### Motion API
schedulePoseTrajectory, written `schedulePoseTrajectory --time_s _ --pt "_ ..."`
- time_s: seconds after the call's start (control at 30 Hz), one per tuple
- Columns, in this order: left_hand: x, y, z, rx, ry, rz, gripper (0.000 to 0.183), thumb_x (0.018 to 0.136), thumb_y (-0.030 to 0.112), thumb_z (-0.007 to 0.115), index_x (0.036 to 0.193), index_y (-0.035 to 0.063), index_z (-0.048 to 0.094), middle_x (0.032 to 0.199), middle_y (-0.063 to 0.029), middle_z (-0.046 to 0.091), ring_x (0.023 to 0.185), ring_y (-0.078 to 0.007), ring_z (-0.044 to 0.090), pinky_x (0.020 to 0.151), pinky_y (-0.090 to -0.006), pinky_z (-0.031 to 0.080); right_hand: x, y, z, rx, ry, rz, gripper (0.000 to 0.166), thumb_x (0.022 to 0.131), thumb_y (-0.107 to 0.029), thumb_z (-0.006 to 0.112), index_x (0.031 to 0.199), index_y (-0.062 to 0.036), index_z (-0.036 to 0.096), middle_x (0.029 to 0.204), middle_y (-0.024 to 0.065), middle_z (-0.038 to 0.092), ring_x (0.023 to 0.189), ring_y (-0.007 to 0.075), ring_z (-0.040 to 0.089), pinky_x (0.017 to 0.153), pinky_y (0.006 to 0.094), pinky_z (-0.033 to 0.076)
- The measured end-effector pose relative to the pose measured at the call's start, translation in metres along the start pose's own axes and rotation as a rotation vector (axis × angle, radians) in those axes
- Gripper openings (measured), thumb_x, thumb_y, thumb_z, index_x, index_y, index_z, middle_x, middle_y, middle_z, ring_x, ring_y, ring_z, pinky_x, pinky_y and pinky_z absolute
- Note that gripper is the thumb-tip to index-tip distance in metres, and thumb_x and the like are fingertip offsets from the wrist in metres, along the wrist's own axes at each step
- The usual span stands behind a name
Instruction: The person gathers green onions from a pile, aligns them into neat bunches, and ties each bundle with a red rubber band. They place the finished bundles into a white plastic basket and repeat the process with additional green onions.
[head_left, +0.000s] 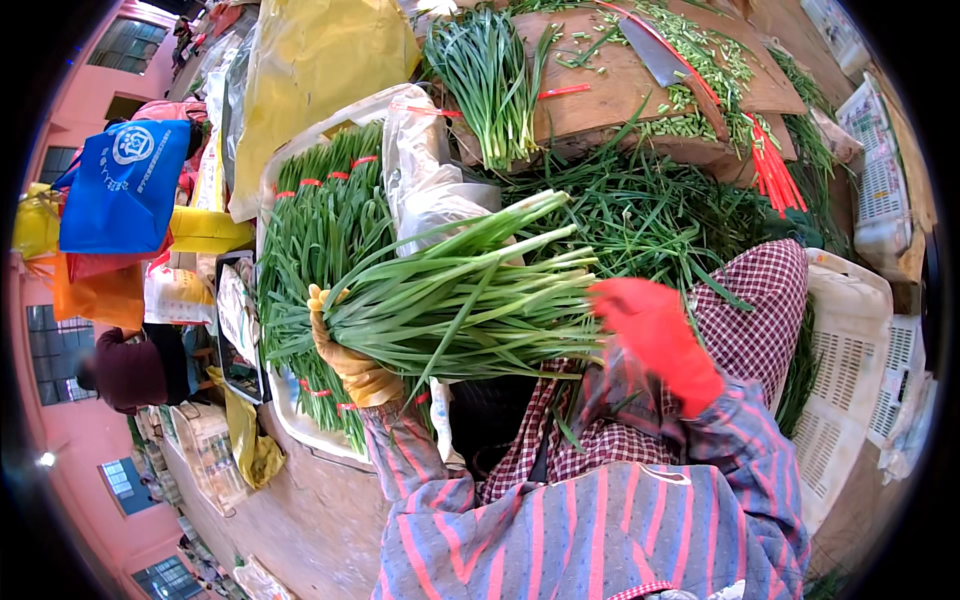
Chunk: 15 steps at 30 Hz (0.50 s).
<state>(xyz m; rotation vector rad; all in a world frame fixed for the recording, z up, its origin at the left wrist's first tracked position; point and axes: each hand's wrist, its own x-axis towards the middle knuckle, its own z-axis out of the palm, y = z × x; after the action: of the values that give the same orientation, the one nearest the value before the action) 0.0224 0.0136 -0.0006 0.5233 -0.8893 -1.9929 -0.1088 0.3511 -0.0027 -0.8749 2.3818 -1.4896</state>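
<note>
A large loose bunch of garlic chives (457, 307) lies across in front of me, its pale stem ends pointing right. My left hand (356, 356), in a yellowish glove, is wrapped around the leafy end. My right hand (652, 337), in a red glove, is at the stem ends and blurred; whether its fingers pinch any stems cannot be made out. Beneath the bunch on the left, a white plastic crate (289, 409) holds chive bundles (322, 199) tied with red bands. Loose chives (637, 217) are heaped beyond my right hand.
Ahead, a wooden board (592, 105) bears a cleaver (660, 56), cut stem pieces (739, 71), a chive bunch (487, 82) and red ties (776, 172). Clear plastic film (427, 172) hangs over the crate's edge. Another white crate (840, 360) stands at right. A person (139, 367) is at far left.
</note>
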Motion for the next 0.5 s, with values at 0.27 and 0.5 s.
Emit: schedulePoseTrajectory --time_s 0.27,0.5 --pt "0.003 -0.004 -0.003 -0.054 0.007 -0.014 0.035 0.087 0.02 0.053 0.12 0.0054 0.052 0.099 -0.0073 0.064 0.087 -0.0198 0.061 0.083 -0.0373 0.049 0.029 -0.003 -0.097 -0.671 0.234 -0.087 0.034 0.074 -0.013 0.061 0.107 -0.0034 0.057 0.105 0.0137 0.059 0.098 0.0294 0.056 0.085 0.038 0.045" --pt "-0.001 0.003 0.014 -0.032 0.013 -0.017 0.038 0.087 0.021 0.053 0.122 0.0064 0.05 0.105 -0.0061 0.061 0.094 -0.0184 0.059 0.091 -0.0363 0.044 0.051 -0.061 0.019 -0.43 0.055 -0.67 0.034 0.065 -0.012 0.067 0.098 -0.008 0.061 0.103 0.0057 0.06 0.099 0.024 0.057 0.081 0.0352 0.047"
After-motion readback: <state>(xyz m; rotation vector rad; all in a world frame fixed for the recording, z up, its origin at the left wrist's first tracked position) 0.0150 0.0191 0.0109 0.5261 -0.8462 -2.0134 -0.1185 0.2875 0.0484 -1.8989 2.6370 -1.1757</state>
